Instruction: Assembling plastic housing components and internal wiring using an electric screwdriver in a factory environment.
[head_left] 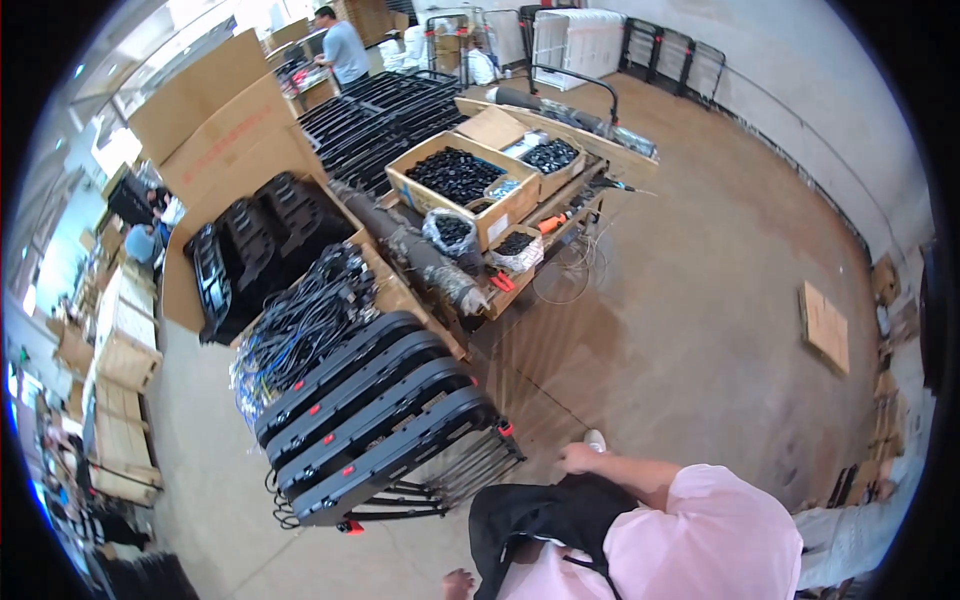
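Note:
My right hand (577, 458) is in front of my body above the floor, its fingers curled, with nothing visible in it. Only part of my left hand (458, 583) shows at the lower edge, too small to read its fingers. A black garment or bag (530, 515) lies across my front over a pink shirt. Left of my hands, several long dark grey machine bodies (375, 410) with rounded ends and red clips stand side by side. Black metal tubes (470, 470) stick out toward me from them. Neither hand touches these.
Beyond the machines lies a heap of black cables (310, 310). An open carton (180, 260) holds black molded parts. On a workbench are a wooden box (490, 222) of small black pieces, bags and an orange power tool (553, 222). A person (345, 50) stands far back. A flat board (825, 328) lies right.

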